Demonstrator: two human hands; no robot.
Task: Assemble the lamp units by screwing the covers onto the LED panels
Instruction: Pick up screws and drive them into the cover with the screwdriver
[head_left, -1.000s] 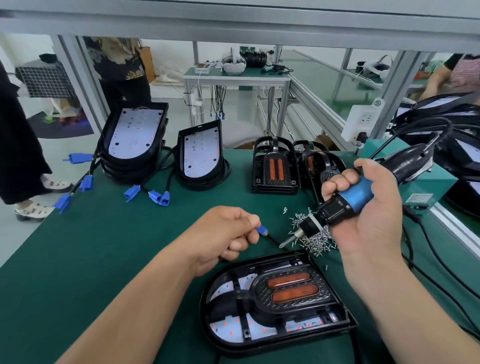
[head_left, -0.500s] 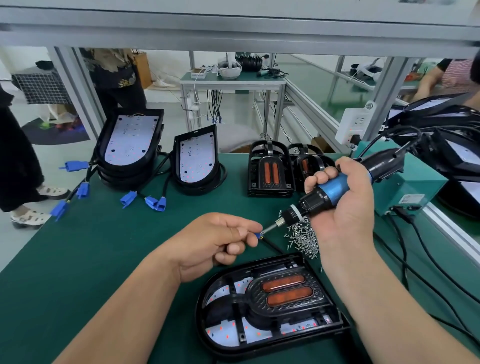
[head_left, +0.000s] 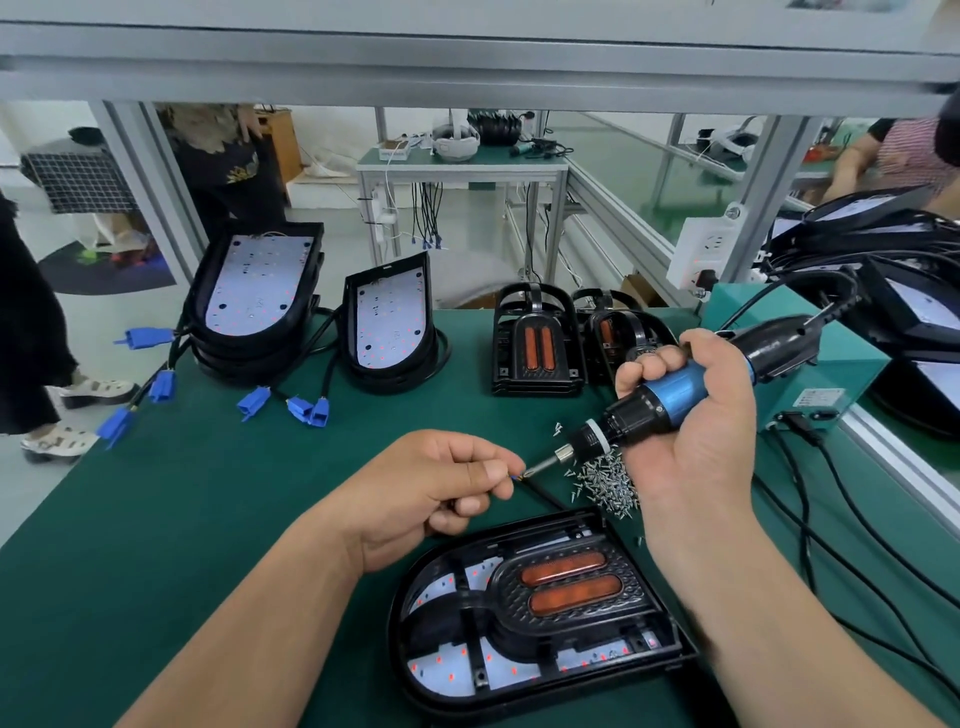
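A black lamp unit (head_left: 410, 649) lies flat on the green mat in front of me. Its cover (head_left: 566, 577), with two orange lenses, sits over the white LED panel (head_left: 498, 670). My right hand (head_left: 696, 457) grips a blue and black electric screwdriver (head_left: 670, 395), slanted down to the left. My left hand (head_left: 436, 493) is just behind the lamp. It pinches a small screw against the driver's bit tip (head_left: 535, 467), and my fingertips mostly hide the screw. A pile of loose screws (head_left: 605, 480) lies under the driver.
Stacked LED panels (head_left: 254, 296) and one leaning panel (head_left: 389, 322) with blue connectors (head_left: 306, 408) stand at the back left. Two stacks of covers (head_left: 537, 348) are at the back centre. A teal power box (head_left: 810, 384) and black cables (head_left: 831, 519) are on the right. People stand beyond the bench.
My right hand has swung the screwdriver down and left until its bit tip meets my left fingertips. My left hand has stayed almost in place behind the lamp.
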